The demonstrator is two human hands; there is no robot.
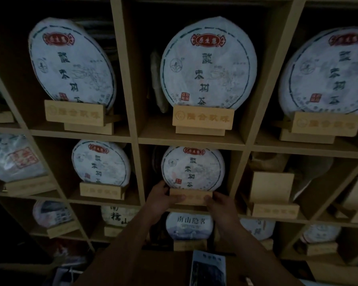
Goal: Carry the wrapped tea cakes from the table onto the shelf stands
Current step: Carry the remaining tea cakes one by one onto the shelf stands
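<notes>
The head view looks at a dim wooden shelf divided into square compartments, most of them holding a round paper-wrapped tea cake propped on a wooden stand.

In the middle compartment of the second row, a tea cake stands upright on edge, face toward the camera, its lower rim sitting in a stand. Both hands are at that stand. The left hand grips its left end, thumb lying across the front face and fingers curled behind. The right hand grips the right end in the same way. The cake is directly above and between the two hands, touching neither as far as can be seen; its flat face runs side to side, parallel to the shelf front. Both hands are equally near it, so the next move, probably squaring or pushing the stand back into the compartment, turns on keeping the cake balanced over the stand.

The compartments around it are filled. Above it sits a larger-looking cake on its own stand, with matching cakes in the compartments left and right. Just left of the held one is another cake on a stand. The compartment to the right holds an empty stand with a plain upright board behind it, which looks like the next free place. Below, a cake with a blue printed wrapper stands in its compartment.

No tabletop is identifiable here.
</notes>
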